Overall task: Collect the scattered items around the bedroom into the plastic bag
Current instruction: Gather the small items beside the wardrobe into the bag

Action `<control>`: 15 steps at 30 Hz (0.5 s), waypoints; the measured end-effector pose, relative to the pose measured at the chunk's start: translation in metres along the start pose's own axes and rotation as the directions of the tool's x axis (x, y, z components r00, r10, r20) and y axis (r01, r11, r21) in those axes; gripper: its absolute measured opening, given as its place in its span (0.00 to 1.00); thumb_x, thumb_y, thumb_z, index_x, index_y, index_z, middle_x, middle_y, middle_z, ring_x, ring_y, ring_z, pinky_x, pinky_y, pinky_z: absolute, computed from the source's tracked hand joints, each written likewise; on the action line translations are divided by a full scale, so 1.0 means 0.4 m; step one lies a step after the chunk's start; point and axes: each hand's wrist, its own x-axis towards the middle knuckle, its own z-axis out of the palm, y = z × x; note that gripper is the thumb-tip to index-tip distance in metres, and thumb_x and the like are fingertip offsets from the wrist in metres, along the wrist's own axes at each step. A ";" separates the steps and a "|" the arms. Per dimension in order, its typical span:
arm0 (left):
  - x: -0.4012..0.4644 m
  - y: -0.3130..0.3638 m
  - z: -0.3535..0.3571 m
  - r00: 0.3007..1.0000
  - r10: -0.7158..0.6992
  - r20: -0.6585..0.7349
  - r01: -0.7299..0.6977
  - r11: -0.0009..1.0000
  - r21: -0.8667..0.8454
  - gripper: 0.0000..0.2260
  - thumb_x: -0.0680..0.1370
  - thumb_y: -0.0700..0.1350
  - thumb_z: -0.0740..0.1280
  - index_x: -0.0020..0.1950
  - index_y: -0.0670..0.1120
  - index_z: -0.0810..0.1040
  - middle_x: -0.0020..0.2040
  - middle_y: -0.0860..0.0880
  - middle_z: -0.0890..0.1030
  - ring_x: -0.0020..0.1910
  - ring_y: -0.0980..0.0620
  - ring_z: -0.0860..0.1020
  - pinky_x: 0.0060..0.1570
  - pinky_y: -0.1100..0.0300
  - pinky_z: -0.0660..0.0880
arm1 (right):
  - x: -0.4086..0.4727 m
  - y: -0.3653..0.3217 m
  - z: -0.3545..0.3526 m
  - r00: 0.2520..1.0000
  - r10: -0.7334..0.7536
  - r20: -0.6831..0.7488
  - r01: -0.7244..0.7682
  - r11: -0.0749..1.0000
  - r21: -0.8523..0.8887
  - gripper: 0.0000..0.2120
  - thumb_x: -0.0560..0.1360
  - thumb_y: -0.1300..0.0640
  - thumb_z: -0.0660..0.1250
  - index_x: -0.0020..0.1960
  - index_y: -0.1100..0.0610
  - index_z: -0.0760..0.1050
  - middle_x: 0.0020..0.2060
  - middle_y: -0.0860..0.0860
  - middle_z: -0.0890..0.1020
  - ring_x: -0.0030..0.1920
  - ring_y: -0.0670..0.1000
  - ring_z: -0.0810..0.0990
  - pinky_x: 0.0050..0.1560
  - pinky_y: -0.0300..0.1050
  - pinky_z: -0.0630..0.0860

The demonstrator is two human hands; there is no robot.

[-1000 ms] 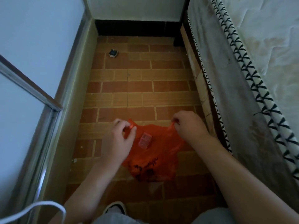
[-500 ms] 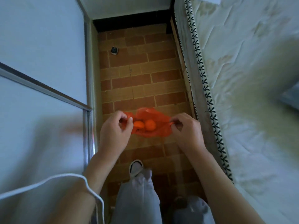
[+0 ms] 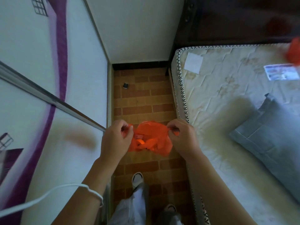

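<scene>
Step in hand: holding the orange plastic bag (image 3: 151,138) open w/ items already inside. Left hand (image 3: 116,140) pinches the bag's left handle, right hand (image 3: 182,137) pinches the right one; bag hangs btwn them, above the brick floor (image 3: 142,101). Next, probably: walk fwd to the small dark item (image 3: 125,86) lying well ahead near the wall, free one hand, drop it in.

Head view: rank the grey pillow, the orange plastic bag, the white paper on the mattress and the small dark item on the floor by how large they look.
1. grey pillow
2. orange plastic bag, though it hangs nearer the camera, so its rank is unsure
3. white paper
4. small dark item
</scene>
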 end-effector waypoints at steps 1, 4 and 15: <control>0.007 0.018 -0.033 1.000 0.009 0.002 -0.009 1.000 -0.008 0.06 0.81 0.50 0.69 0.46 0.51 0.76 0.39 0.55 0.78 0.39 0.60 0.77 0.39 0.69 0.71 | 0.010 -0.036 -0.022 1.000 0.001 0.003 -0.001 1.000 -0.006 0.11 0.70 0.68 0.70 0.48 0.56 0.84 0.45 0.46 0.83 0.45 0.46 0.82 0.48 0.45 0.82; 0.031 0.068 -0.126 0.999 0.052 0.005 -0.051 0.998 -0.024 0.06 0.81 0.50 0.70 0.46 0.52 0.76 0.39 0.56 0.79 0.40 0.60 0.78 0.40 0.68 0.74 | 0.042 -0.137 -0.081 0.999 -0.022 -0.046 0.022 1.000 -0.005 0.11 0.70 0.68 0.71 0.46 0.55 0.84 0.44 0.45 0.83 0.45 0.44 0.82 0.47 0.42 0.81; 0.190 0.195 -0.299 0.985 0.116 -0.127 -0.124 0.991 -0.057 0.06 0.80 0.49 0.71 0.45 0.52 0.76 0.39 0.56 0.80 0.39 0.59 0.79 0.41 0.65 0.76 | 0.177 -0.311 -0.239 0.979 -0.098 -0.177 0.108 0.993 0.046 0.11 0.71 0.68 0.70 0.46 0.54 0.84 0.44 0.45 0.83 0.45 0.43 0.82 0.47 0.42 0.81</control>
